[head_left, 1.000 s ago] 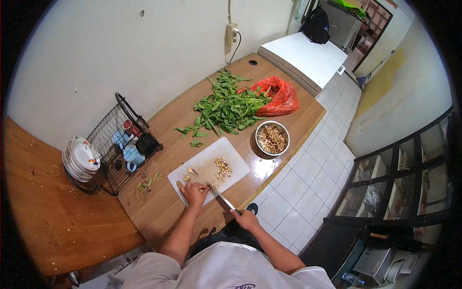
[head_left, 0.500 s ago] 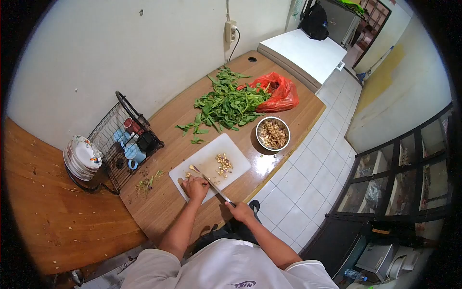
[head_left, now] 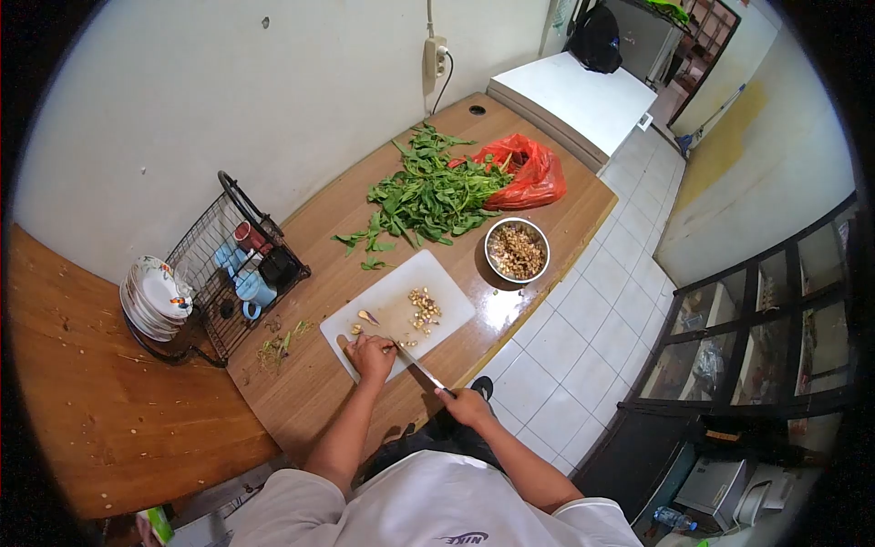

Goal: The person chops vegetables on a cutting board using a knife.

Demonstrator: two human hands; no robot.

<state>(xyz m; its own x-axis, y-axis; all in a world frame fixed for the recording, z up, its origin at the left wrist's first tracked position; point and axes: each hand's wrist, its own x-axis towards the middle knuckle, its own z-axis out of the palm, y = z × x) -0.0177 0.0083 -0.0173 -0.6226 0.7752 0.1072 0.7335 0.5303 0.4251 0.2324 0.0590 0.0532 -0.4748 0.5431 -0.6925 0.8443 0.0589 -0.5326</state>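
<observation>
A white cutting board (head_left: 421, 270) lies at the table's near side, with small pale cut pieces (head_left: 425, 308) on its right half. My left hand (head_left: 371, 356) rests on the board's near edge, fingers curled and pressed together; what they pinch is hidden. In my right hand (head_left: 468, 407) is the handle of a knife (head_left: 421, 369), its blade tip close to my left fingertips. A purple-tipped pale piece (head_left: 368, 317) lies just beyond my left hand. Further right stands a metal bowl (head_left: 489, 262) holding chopped brownish bits.
Leafy greens (head_left: 433, 196) are heaped at the back beside a red plastic bag (head_left: 538, 178). On the left, a wire rack (head_left: 196, 264) holds cups and stacked plates (head_left: 150, 301). Plant scraps (head_left: 283, 343) lie left of the board. A white chest-like surface (head_left: 574, 100) adjoins the table's far end.
The knife and my right hand have shifted slightly right and nearer me, and the blade has come away from the purple-tipped piece. My left hand stays nearly in place.
</observation>
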